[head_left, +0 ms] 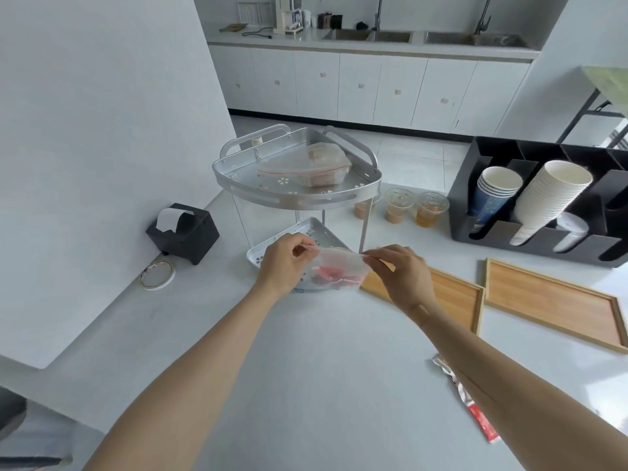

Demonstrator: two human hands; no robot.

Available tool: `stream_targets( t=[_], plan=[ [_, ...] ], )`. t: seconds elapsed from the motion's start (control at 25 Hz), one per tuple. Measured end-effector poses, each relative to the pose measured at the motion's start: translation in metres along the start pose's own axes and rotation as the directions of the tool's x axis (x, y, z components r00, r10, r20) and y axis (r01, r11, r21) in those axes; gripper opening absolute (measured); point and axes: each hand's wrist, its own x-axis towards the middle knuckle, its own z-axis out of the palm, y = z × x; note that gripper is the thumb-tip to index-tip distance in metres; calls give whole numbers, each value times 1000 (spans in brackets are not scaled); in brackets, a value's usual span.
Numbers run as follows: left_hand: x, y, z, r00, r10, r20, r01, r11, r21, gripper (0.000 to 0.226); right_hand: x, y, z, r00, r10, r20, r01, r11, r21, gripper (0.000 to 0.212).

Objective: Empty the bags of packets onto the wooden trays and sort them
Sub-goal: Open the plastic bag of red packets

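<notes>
Head view: left hand (283,263) and right hand (404,275), each grip pinched on the top edge of a clear bag of red packets (334,270), held above the table. Wooden trays (550,300) bare; second bag (316,164) on rack (295,195) untouched. Emptying, sorting outstanding.

Both bare forearms stretched forward from the lower edge of the view, converging toward the middle. Left hand (284,263) raised with knuckles up, thumb and curled fingers pinching the top left edge of a thin clear bag (334,268). Right hand (402,275) level with it and a little apart, back toward the camera, wrist bent inward, thumb and forefinger pinching the bag's top right corner, so that the bag hangs between the two hands.
</notes>
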Motion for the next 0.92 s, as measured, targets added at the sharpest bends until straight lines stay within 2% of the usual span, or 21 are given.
stream_targets(
  t=[0.12,0.24,0.4,0.68,0.8,0.92],
  plan=[
    [-19,7,9,998,-34,45,38,994,-106,5,-27,-4,-19,998,67,9,-68,991,114,13],
    [-48,8,19,987,-64,145,93,976,-198,1,-64,-3,-31,989,142,42,-148,962,228,11],
    [-83,5,38,960,-123,252,187,951,-248,7,-110,6,-36,973,223,59,-230,924,306,11],
    [-121,-11,57,908,-140,395,227,957,-183,2,-166,23,-28,980,188,64,-195,973,122,9],
    [-127,-6,58,913,-171,371,264,940,-217,20,-172,21,-22,995,97,28,-98,994,42,12],
    [-135,7,59,917,-298,264,360,904,-232,35,-171,13,-16,998,35,-58,-37,998,-42,15]
  ],
)
